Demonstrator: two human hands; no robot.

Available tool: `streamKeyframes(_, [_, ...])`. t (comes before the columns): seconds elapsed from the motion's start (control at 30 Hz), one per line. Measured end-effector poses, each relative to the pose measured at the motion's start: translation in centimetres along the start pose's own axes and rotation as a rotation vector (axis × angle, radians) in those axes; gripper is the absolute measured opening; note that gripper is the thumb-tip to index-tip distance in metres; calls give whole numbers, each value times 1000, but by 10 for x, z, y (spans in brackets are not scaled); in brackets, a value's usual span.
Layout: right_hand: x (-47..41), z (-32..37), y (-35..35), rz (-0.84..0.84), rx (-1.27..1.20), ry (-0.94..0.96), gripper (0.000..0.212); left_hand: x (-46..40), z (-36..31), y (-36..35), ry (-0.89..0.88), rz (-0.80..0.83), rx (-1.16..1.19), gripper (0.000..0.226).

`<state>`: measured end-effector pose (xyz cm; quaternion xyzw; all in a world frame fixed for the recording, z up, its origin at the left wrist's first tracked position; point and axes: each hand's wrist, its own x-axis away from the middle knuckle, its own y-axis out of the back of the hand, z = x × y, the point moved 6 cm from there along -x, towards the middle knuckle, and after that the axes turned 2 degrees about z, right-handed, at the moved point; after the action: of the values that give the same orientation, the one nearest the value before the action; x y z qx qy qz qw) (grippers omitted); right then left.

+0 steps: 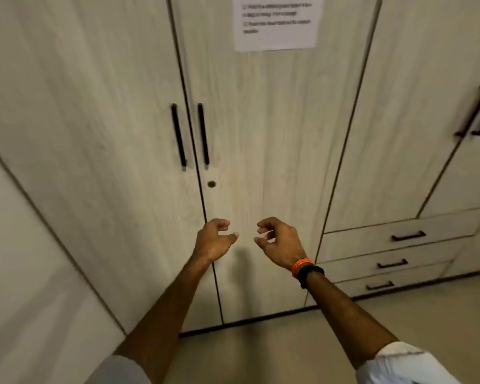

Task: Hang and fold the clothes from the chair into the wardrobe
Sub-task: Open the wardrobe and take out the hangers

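Observation:
A pale wood-grain wardrobe (275, 134) fills the view, its two middle doors closed. Two black vertical handles (190, 134) sit side by side at the door seam, with a round keyhole (211, 184) just below the right one. My left hand (215, 239) and my right hand (279, 241) are raised in front of the lower part of the right door, close together, fingers curled loosely and apart, holding nothing. Neither touches the door or the handles. No clothes or chair are in view.
A printed paper sheet (276, 22) is stuck high on the right door. To the right stand another pair of doors with dark handles (475, 112) and three drawers (408, 236) below. A plain wall (17, 259) is at left, beige floor (261, 353) underfoot.

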<state>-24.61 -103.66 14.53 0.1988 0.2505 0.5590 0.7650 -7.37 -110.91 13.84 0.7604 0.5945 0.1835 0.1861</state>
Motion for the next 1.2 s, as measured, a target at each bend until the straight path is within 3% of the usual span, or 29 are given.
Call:
streamKeyframes(0.23, [-122, 57, -62, 61, -30, 129, 35, -78, 3, 92, 26, -187, 10, 45])
streamKeyframes(0.47, [-216, 96, -67, -86, -160, 255, 50, -151, -34, 138, -42, -414, 77, 41])
streamKeyframes(0.7, [-266, 131, -85, -7, -288, 356, 35, -179, -52, 156, -160, -746, 113, 30])
streamKeyframes(0.83, [-276, 131, -93, 22, -321, 328, 22, -193, -56, 159, -162, -696, 98, 28])
streamKeyframes(0.97, [-270, 134, -100, 36, -330, 331, 26, -196, -53, 159, -158, -646, 95, 22])
streamKeyframes(1.2, [-257, 141, -102, 120, -330, 234, 38, -179, -51, 160, -128, -408, 164, 55])
